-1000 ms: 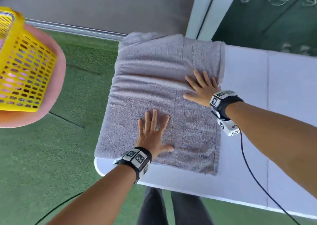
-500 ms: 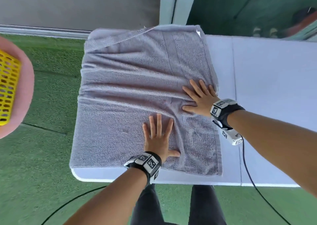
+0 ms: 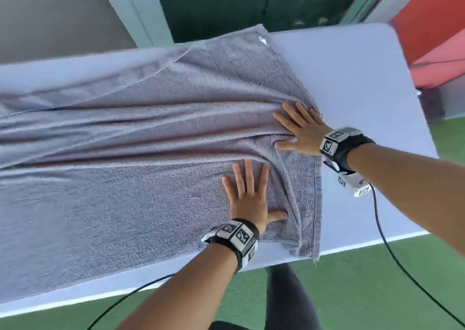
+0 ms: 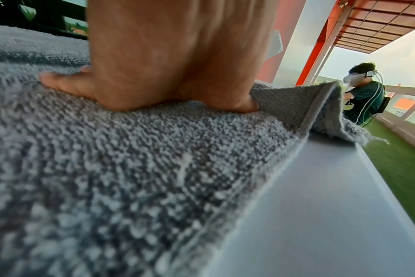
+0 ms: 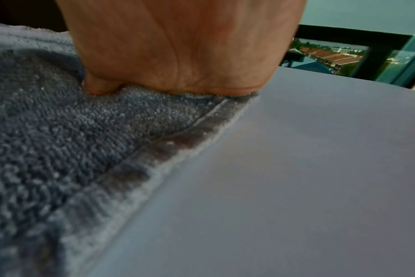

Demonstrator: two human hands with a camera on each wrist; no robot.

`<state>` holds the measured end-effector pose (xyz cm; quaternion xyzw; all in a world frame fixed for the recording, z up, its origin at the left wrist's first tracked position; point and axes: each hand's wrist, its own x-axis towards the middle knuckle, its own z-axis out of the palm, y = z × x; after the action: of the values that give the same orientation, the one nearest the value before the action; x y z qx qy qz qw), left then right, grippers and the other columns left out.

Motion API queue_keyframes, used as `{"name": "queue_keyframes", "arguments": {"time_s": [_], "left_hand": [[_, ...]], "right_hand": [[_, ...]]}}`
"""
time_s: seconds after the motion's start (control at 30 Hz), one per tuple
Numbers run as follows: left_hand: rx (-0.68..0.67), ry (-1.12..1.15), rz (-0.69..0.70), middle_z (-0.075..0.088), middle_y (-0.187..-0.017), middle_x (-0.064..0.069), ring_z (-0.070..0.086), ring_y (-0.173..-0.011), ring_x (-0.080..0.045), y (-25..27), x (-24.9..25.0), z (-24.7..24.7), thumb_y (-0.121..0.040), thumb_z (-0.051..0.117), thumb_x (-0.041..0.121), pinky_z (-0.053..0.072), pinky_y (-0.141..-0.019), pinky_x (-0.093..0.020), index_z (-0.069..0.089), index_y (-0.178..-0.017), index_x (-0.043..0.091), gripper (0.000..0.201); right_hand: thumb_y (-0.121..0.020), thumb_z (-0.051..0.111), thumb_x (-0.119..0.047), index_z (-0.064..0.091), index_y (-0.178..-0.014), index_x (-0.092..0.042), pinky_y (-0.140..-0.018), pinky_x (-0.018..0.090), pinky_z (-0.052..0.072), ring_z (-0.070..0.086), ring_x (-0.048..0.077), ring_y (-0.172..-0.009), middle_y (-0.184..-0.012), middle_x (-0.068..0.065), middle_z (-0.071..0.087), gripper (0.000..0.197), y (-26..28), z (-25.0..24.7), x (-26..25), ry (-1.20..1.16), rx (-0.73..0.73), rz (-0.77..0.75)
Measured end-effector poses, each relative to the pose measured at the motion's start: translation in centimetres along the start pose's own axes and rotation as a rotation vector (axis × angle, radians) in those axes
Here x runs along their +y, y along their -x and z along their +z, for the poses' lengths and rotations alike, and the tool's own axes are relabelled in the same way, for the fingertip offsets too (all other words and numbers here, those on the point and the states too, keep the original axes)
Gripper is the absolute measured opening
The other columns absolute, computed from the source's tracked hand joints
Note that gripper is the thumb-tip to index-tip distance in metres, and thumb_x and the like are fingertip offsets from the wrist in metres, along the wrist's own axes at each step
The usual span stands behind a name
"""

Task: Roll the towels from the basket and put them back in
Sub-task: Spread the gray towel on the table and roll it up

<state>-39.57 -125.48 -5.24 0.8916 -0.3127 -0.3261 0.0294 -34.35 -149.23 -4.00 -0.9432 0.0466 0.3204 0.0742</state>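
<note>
— While we look down from the head view, we see the grey towel (image 3: pixel 141 153) spread along the pale counter (image 3: pixel 352 83), running off the left edge of the picture, with long folds across its middle and a white tag near its far corner.

— We agree, and we see our left hand (image 3: pixel 247 199) lying flat on the near part of the towel, fingers straight and fanned, thumb out toward the towel's right hem.

— Our right hand (image 3: pixel 302 131) lies flat too, farther back and close to the right hem, fingers spread over a bunched ridge of cloth, thumb pointing left.

— From the left wrist view the palm (image 4: pixel 178 65) presses into the pile, and just beyond the thumb the towel's edge stands up in a small fold; the hem lies near the counter's front edge.

— From the right wrist view the heel of the palm (image 5: pixel 190 56) sits right at the hem, bare counter beside it.

— We also see another person (image 4: pixel 365 95) wearing a headset well behind, on green flooring (image 3: pixel 377 292)

— And we cannot find the basket in these views
</note>
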Motion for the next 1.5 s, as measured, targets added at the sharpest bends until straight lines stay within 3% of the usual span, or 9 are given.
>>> {"name": "queue_keyframes", "arguments": {"time_s": [0.3, 0.47, 0.57, 0.7, 0.87, 0.97, 1.1, 1.23, 1.5], "left_hand": [[-0.044, 0.122, 0.018, -0.045, -0.14, -0.019, -0.042, -0.127, -0.044, -6.8, 22.7, 2.1, -0.065, 0.052, 0.083, -0.026, -0.095, -0.065, -0.025, -0.146, 0.024, 0.127], [-0.174, 0.363, 0.065, -0.03, -0.152, -0.012, -0.03, -0.138, -0.036, -7.7, 27.8, -0.1, -0.082, 0.062, 0.057, -0.015, -0.106, -0.062, -0.009, -0.152, 0.026, 0.104], [-0.019, 0.56, 0.094, 0.016, -0.157, -0.011, 0.014, -0.144, -0.03, -5.0, 25.4, -1.4, -0.088, 0.062, 0.035, 0.016, -0.115, -0.056, 0.025, -0.148, 0.022, 0.072], [0.145, 0.515, 0.095, 0.058, -0.126, -0.005, 0.054, -0.116, -0.014, 1.7, 16.6, -0.8, -0.092, 0.06, 0.017, 0.037, -0.098, -0.022, 0.057, -0.122, 0.011, 0.031], [0.214, 0.348, -0.005, 0.064, -0.111, 0.001, 0.059, -0.1, -0.014, 8.2, 5.3, 2.0, -0.081, 0.07, 0.009, 0.049, -0.093, -0.035, 0.065, -0.108, 0.019, 0.029], [0.231, 0.235, -0.002, 0.06, -0.116, -0.007, 0.053, -0.109, -0.023, 10.7, 2.1, 3.0, -0.08, 0.072, 0.009, 0.045, -0.098, -0.043, 0.064, -0.106, 0.013, 0.028], [0.259, 0.167, 0.052, 0.061, -0.112, -0.009, 0.056, -0.104, -0.022, 11.7, 1.0, 3.6, -0.084, 0.069, 0.008, 0.044, -0.093, -0.031, 0.065, -0.109, 0.007, 0.026], [0.284, 0.102, 0.137, 0.066, -0.089, -0.007, 0.061, -0.081, -0.021, 11.7, 1.2, 4.0, -0.084, 0.066, 0.002, 0.056, -0.075, -0.04, 0.069, -0.096, 0.005, 0.012], [0.232, 0.267, 0.04, 0.065, -0.091, 0.002, 0.06, -0.078, -0.009, 13.1, 1.6, 3.5, -0.085, 0.067, 0.011, 0.05, -0.074, -0.021, 0.067, -0.089, 0.013, 0.005]], "right_hand": [[-0.081, 0.037, -0.079, -0.016, -0.144, -0.049, -0.118, 0.044, -0.009, -0.024, 0.014, -0.143, -0.154, -0.016, -0.028, 0.088, 6.4, 2.1, 20.6, -0.066, -0.009, 0.112], [-0.088, 0.053, -0.046, 0.009, -0.152, -0.037, -0.117, 0.055, 0.005, 0.0, 0.027, -0.148, -0.161, -0.005, -0.005, 0.078, 8.7, 2.8, 23.7, -0.249, 0.114, 0.219], [-0.086, 0.056, -0.025, 0.044, -0.139, -0.013, -0.107, 0.048, 0.035, 0.043, 0.035, -0.129, -0.145, 0.015, 0.04, 0.055, 12.0, 3.4, 21.2, -0.479, 0.466, 0.244], [-0.085, 0.055, -0.017, 0.062, -0.116, -0.009, -0.094, 0.042, 0.041, 0.053, 0.032, -0.107, -0.113, 0.014, 0.057, 0.032, 18.3, 7.5, 15.6, -0.564, 0.646, 0.254], [-0.083, 0.066, -0.018, 0.063, -0.111, -0.018, -0.091, 0.048, 0.047, 0.054, 0.028, -0.104, -0.117, 0.006, 0.058, 0.028, 24.9, 15.0, 11.8, -0.479, 0.519, 0.182], [-0.08, 0.069, -0.021, 0.058, -0.116, -0.021, -0.094, 0.051, 0.046, 0.054, 0.027, -0.108, -0.121, 0.004, 0.055, 0.037, 25.8, 17.3, 12.0, -0.416, 0.412, 0.174], [-0.079, 0.067, -0.005, 0.062, -0.113, -0.012, -0.092, 0.045, 0.05, 0.057, 0.03, -0.107, -0.117, 0.008, 0.059, 0.036, 25.1, 17.0, 12.3, -0.38, 0.444, 0.116], [-0.081, 0.061, 0.004, 0.063, -0.109, -0.005, -0.085, 0.034, 0.052, 0.062, 0.025, -0.096, -0.106, 0.008, 0.063, 0.029, 25.0, 16.2, 12.0, -0.302, 0.411, 0.038], [-0.086, 0.06, -0.004, 0.06, -0.083, -0.009, -0.062, 0.02, 0.047, 0.052, 0.006, -0.063, -0.09, 0.001, 0.057, 0.006, 27.3, 15.7, 10.7, -0.385, 0.346, 0.082]]}}
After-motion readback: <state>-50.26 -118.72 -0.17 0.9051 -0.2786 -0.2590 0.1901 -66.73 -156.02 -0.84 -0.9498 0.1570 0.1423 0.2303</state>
